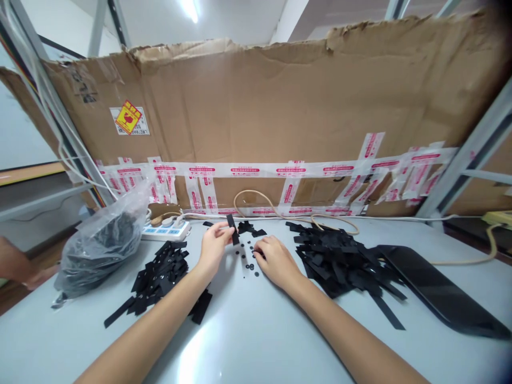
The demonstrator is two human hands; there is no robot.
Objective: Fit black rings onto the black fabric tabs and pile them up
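My left hand [214, 246] pinches a short black strip [232, 228], holding it upright just above the grey table [248, 330]. My right hand [276, 261] rests knuckles-up on the table with its fingers curled down among several small black rings [248, 262]; what the fingertips hold is hidden. A heap of black strips [162, 272] lies left of my left forearm. A bigger heap of black strips [340, 261] lies right of my right hand. A few loose black strips [250, 229] lie behind my hands.
A clear plastic bag of black pieces [102, 245] stands at the left. A white power strip [166, 231] and a beige cable [276, 205] lie along the taped cardboard wall [280, 122]. A long black tray [436, 290] lies at the right. Another person's arm [16, 266] shows at the left edge.
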